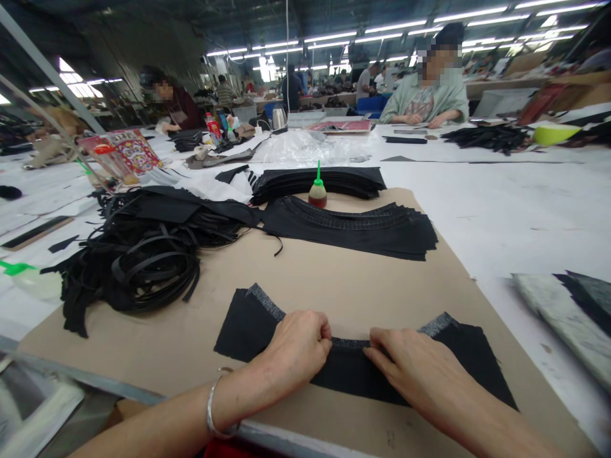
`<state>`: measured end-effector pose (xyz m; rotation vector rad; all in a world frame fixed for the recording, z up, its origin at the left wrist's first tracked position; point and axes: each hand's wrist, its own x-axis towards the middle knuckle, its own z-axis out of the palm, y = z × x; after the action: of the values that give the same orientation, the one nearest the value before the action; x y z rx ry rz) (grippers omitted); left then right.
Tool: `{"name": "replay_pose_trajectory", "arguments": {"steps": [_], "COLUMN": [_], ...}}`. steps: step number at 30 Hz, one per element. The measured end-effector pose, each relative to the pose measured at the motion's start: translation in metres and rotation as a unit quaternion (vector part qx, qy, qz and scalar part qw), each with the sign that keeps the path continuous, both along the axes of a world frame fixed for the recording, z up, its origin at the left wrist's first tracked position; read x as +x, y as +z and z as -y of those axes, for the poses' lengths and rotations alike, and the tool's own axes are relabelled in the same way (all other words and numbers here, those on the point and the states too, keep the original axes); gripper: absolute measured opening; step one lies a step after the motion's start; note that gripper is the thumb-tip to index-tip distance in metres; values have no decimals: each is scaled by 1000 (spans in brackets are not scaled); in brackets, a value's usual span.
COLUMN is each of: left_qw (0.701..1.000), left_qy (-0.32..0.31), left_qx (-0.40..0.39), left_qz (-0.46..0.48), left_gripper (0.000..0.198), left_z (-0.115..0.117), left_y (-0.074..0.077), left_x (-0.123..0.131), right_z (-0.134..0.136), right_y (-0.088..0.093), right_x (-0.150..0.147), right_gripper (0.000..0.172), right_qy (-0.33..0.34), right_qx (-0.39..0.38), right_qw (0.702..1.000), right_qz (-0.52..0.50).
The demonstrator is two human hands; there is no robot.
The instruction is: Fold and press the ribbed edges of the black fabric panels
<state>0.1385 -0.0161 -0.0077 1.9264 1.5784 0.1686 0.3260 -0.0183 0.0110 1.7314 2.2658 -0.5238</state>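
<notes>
A curved black panel (356,378) lies on the brown paper in front of me, a speckled grey strip (352,343) running along its concave upper edge. My left hand (304,340), with a silver bangle on the wrist, is closed in a pinch on that edge, left of the middle. Just to the right, my right hand (403,356) pinches the same edge between thumb and fingers. A short stretch of the strip shows between the two hands. Both ends of the panel spread flat beyond my hands. The fingertips partly hide where each grip meets the edge.
Beyond are stacked black panels (348,232) and a green-tipped glue bottle (317,191). Black strips (147,267) pile up at the left, near another green-tipped bottle (33,280). A blurred grey slab (558,312) is at right. Across the table a person (429,95) works.
</notes>
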Motion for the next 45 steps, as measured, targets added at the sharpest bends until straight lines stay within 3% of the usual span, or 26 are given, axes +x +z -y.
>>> {"name": "replay_pose_trajectory", "arguments": {"steps": [16,24,27,31,33,38,45], "left_qw": [1000,998,988,948,924,896,887], "left_qy": [0,29,-36,-238,-290,-313,-313], "left_qx": [-7,57,150,212,246,302,313], "left_qz": [3,-22,-18,-11,-32,-90,-132], "left_gripper": [11,18,18,20,22,43,54], "left_z": [-2,10,17,24,28,36,36], "left_y": [-5,-2,-5,-20,-29,-43,-42], "left_x": [0,1,4,5,5,4,10], "right_z": [-2,3,5,7,8,3,-12], "right_y": [-6,-2,-2,-4,-6,-7,-2], "right_x": [-1,0,3,3,4,18,48], "right_gripper": [25,18,19,18,17,16,16], "right_qy": [15,-5,-18,-31,-32,-26,-33], "right_qx": [16,34,33,46,56,47,4], "right_qw": [1000,999,999,998,998,998,998], "right_qz": [16,25,24,15,9,-30,-45]}}
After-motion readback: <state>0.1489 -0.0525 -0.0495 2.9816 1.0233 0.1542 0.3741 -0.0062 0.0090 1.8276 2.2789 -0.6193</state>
